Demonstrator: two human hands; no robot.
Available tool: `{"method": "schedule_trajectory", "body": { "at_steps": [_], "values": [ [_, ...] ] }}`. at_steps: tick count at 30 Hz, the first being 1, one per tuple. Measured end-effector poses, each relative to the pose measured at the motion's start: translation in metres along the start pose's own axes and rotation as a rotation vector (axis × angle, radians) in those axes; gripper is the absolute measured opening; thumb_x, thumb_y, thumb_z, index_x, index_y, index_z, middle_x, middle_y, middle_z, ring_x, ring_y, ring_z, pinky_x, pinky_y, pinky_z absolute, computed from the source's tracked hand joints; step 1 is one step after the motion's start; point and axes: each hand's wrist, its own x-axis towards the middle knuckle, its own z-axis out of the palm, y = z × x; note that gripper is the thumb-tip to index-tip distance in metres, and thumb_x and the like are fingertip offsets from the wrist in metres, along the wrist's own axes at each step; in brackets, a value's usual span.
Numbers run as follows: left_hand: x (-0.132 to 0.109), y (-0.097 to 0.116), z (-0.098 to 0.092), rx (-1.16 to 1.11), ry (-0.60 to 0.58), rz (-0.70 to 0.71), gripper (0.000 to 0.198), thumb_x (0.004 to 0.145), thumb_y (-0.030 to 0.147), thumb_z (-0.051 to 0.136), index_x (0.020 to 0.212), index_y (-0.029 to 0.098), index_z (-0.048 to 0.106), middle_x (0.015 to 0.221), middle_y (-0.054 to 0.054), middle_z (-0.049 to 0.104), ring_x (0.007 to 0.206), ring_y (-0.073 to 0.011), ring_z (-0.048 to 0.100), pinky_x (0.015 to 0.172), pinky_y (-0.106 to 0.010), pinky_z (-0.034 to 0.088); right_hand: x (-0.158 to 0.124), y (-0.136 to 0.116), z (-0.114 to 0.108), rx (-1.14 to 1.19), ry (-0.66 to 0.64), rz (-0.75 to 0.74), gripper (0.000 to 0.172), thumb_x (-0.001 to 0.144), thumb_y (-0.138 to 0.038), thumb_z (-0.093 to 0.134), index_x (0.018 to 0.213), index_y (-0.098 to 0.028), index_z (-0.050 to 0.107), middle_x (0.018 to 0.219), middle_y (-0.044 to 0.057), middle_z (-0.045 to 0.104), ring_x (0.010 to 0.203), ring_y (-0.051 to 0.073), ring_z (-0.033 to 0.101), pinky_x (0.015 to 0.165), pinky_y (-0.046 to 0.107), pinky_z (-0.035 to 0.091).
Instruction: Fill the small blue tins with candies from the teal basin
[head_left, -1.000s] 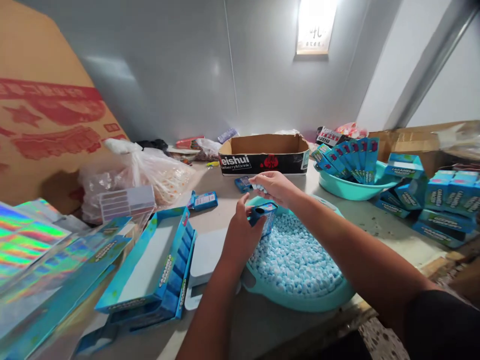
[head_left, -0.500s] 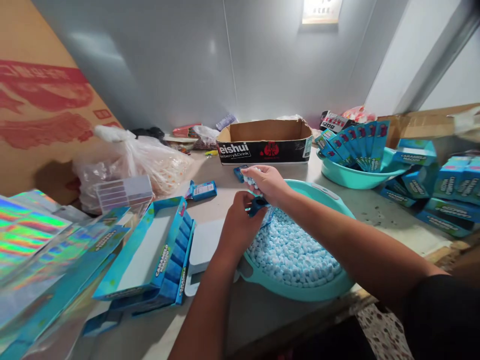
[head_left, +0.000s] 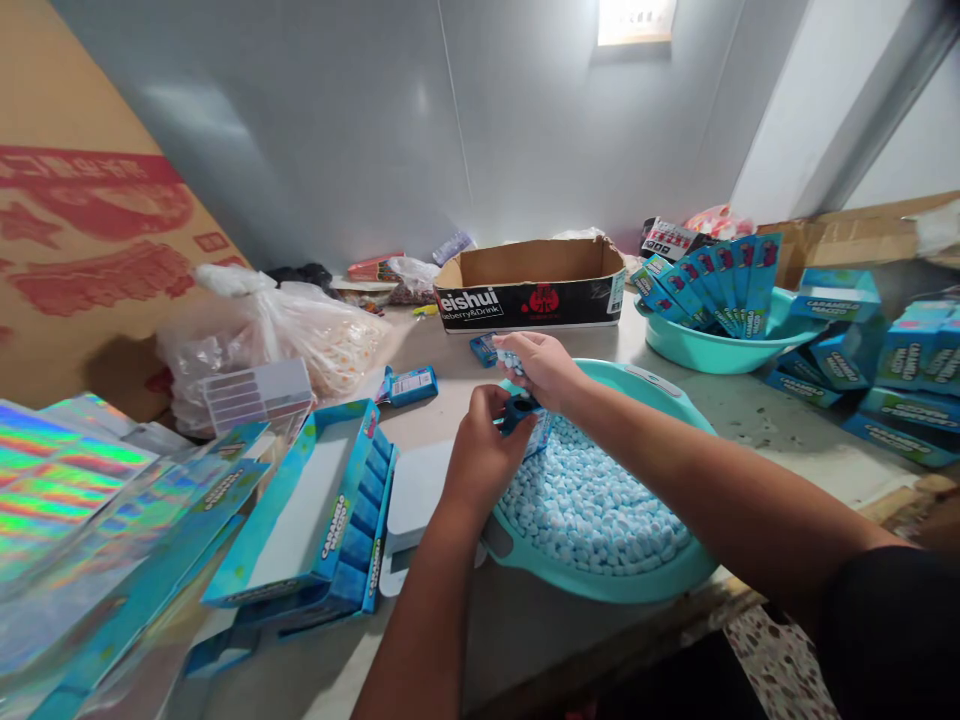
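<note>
My left hand [head_left: 487, 445] is closed around a small blue candy box [head_left: 537, 436], its dark open end facing up, over the left rim of a turquoise basin [head_left: 600, 592]. Pale blue and white candies [head_left: 600, 500] fill much of the basin. Just above the box, my right hand [head_left: 546, 368] is curled around a handful of the same candies, some showing between the fingers. Behind my hands lies a small blue box [head_left: 484, 349]. Another blue box [head_left: 410, 386] lies on the table to the left.
On the left are blue display trays [head_left: 322, 510], shiny holographic sheets [head_left: 67, 490], a tied plastic bag [head_left: 300, 335] and a large carton [head_left: 90, 230]. An open black-printed box [head_left: 532, 300] stands behind. At right, a second turquoise basin [head_left: 720, 350] holds flat blue packets beside stacked display boxes [head_left: 900, 410].
The view has shifted slightly. My right hand has come a little closer over the open end of the box, still holding candies; my left hand keeps the box.
</note>
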Motion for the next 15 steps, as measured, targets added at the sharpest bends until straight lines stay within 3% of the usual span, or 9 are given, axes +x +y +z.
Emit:
{"method": "schedule_trajectory", "body": {
  "at_steps": [8, 15],
  "values": [
    [-0.002, 0.0037, -0.0013, 0.042, -0.004, 0.006, 0.032, 0.083, 0.033, 0.071, 0.104, 0.022, 0.05, 0.106, -0.005, 0.064, 0.1, -0.0195, 0.065, 0.077, -0.029, 0.051, 0.0015, 0.001, -0.0004, 0.032, 0.013, 0.023, 0.012, 0.082, -0.022, 0.066, 0.074, -0.015, 0.059, 0.061, 0.0, 0.056, 0.05, 0.006, 0.051, 0.043, 0.014, 0.038],
    [-0.0031, 0.0061, -0.002, 0.072, -0.011, -0.006, 0.029, 0.084, 0.032, 0.07, 0.103, 0.022, 0.051, 0.104, -0.005, 0.065, 0.102, -0.0208, 0.065, 0.076, -0.029, 0.05, -0.0011, -0.0018, -0.0003, 0.065, 0.02, 0.047, 0.011, 0.083, -0.019, 0.064, 0.075, -0.014, 0.058, 0.06, 0.001, 0.057, 0.046, 0.007, 0.049, 0.04, 0.014, 0.036]
  ]
}}
